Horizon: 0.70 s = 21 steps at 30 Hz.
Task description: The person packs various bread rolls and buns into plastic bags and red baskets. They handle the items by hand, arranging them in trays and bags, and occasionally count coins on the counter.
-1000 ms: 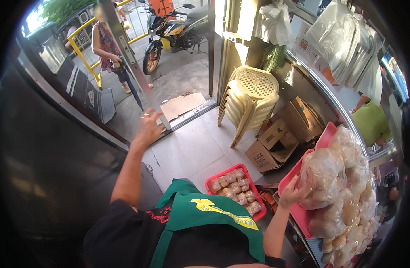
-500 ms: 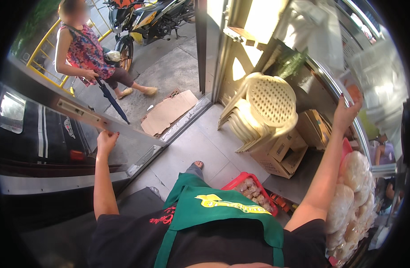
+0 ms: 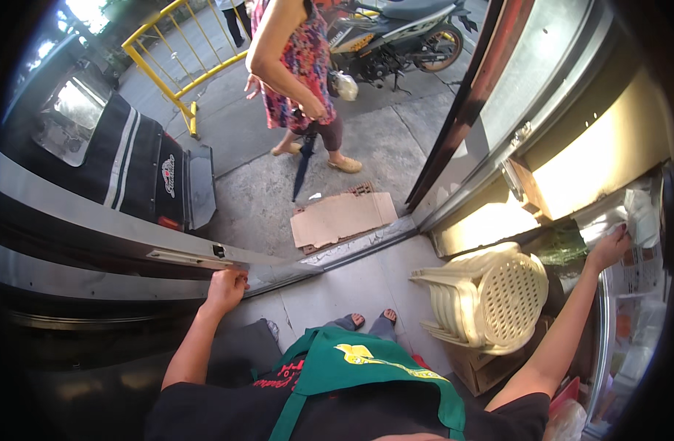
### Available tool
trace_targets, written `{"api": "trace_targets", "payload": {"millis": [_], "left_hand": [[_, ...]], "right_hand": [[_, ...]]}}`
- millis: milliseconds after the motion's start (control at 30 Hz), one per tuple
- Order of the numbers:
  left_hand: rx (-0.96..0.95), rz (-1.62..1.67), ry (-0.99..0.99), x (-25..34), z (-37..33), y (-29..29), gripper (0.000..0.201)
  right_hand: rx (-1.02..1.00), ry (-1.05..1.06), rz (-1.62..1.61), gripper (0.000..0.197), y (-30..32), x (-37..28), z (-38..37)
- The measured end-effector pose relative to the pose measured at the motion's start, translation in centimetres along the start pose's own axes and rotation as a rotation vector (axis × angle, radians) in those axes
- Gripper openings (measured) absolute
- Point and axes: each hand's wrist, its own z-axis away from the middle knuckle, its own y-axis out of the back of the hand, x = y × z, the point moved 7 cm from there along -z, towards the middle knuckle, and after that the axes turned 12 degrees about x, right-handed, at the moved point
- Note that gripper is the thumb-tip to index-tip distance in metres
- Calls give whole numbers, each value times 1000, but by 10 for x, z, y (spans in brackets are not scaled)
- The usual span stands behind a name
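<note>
My left hand is closed, its curled fingertips on the edge of a metal-framed door, just below the latch plate. My right hand reaches far out to the right, fingers bent together beside hanging clear plastic bags. Whatever lies between those fingers is too small to make out. Below that arm stands a stack of cream plastic chairs with perforated seats. A green apron covers my front.
Beyond the door track, flat cardboard lies on the pavement. A person in a floral top walks there with a dark folded umbrella. Outside are a motorcycle, a yellow barrier and a black vehicle. A cardboard box sits under the chairs.
My view has swung, bringing the doorway toward the middle. The person outside has walked right. My right hand has moved from the metal rail toward the hanging bags; the left stays by the door.
</note>
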Motion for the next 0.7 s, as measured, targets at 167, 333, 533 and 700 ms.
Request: {"api": "trace_targets", "payload": {"millis": [167,333,533,700], "left_hand": [[45,113,38,5,3,0,14],[14,136,73,10,-7,-14,16],[-163,48,-7,69,-30,-48,15],[-152,19,-257,135,-49,-80,15]], "right_hand": [[160,-223,-72,47,-45,-2,20],[312,-120,49,35,-61,-13,30],[360,-113,24,31,-62,-10,36],[302,-140,-48,32,-54,-33,43]]}}
